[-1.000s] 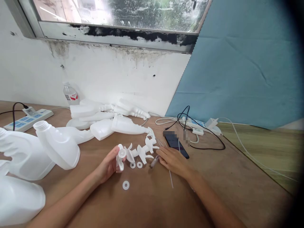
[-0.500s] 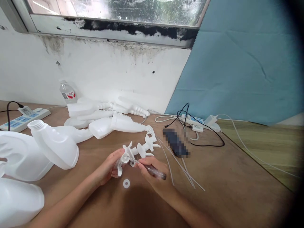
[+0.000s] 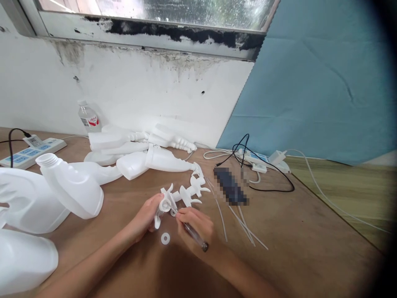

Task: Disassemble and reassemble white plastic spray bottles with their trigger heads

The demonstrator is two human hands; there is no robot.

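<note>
My left hand [image 3: 145, 217] is closed around a white plastic trigger sprayer head [image 3: 165, 204], its round collar opening turned toward me. In my right hand [image 3: 200, 229] is a screwdriver [image 3: 196, 237] with a clear, dark-ended handle. Its thin shaft points left, with the tip at the collar opening; how deep it sits cannot be made out. A flat white washer [image 3: 165, 238] lies on the table just below the sprayer head. Another ring [image 3: 173, 212] shows partly between my hands. More white sprayer heads [image 3: 187, 195] lie right behind the held one.
Large white plastic bottles [image 3: 71, 186] crowd the left side, with several more [image 3: 167, 159] piled along the wall. Thin white tubes [image 3: 245, 227] lie to the right, near a blurred dark object [image 3: 231, 186] and black cables [image 3: 273, 190]. Power strips [image 3: 34, 153] sit at both sides.
My right hand has shifted slightly left and the screwdriver handle has swung down to a steeper angle. The left hand still grips the sprayer head. The camera view has moved slightly.
</note>
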